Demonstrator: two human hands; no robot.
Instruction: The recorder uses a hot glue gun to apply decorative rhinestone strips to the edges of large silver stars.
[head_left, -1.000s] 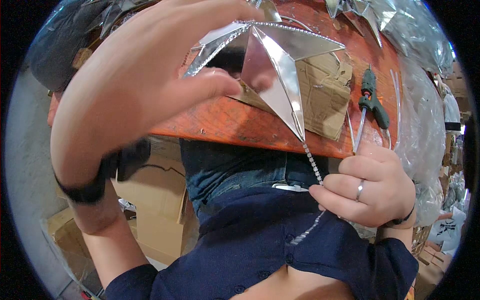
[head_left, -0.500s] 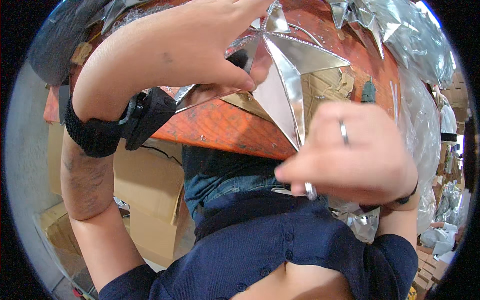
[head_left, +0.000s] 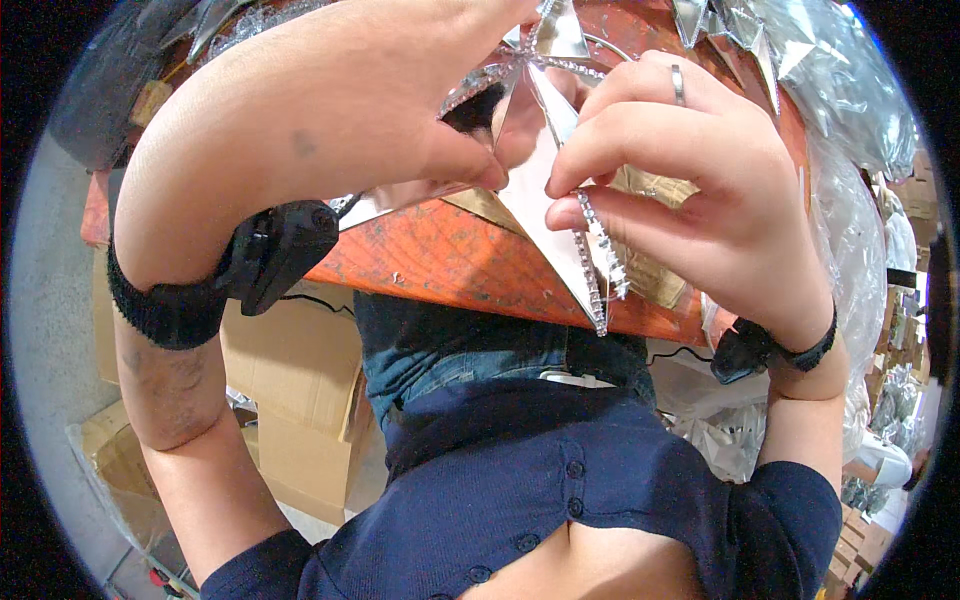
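A silver mirror star (head_left: 543,205) is held above the near part of the orange-red surface (head_left: 430,255), in front of the person's body. Its nearest long point is directed toward the person and leans a little to the right; the long axis of this point is run from the star's centre, near the upper border of the view, down to a sharp tip, which is seen past the near edge of the surface. Another, shorter-looking point is directed upward.

The star is gripped by the left hand (head_left: 370,115): its thumb is laid on the mirror face, while the other fingers are cut off or hidden at the top. By the right hand (head_left: 695,165) a chain of clear stones (head_left: 612,265) is pinched between thumb and forefinger, close against the right side of the long point. Below this grip two strands are seen: one is laid along the point to its tip, the other is hung just to the right, with its end apart from the tip. Brown cardboard (head_left: 660,283) is partly covered by the right hand. At the upper right, other silver pieces (head_left: 735,35) and clear plastic wrapping (head_left: 850,90) are seen. Whether writing is borne by the small packages at the right rim cannot be told.
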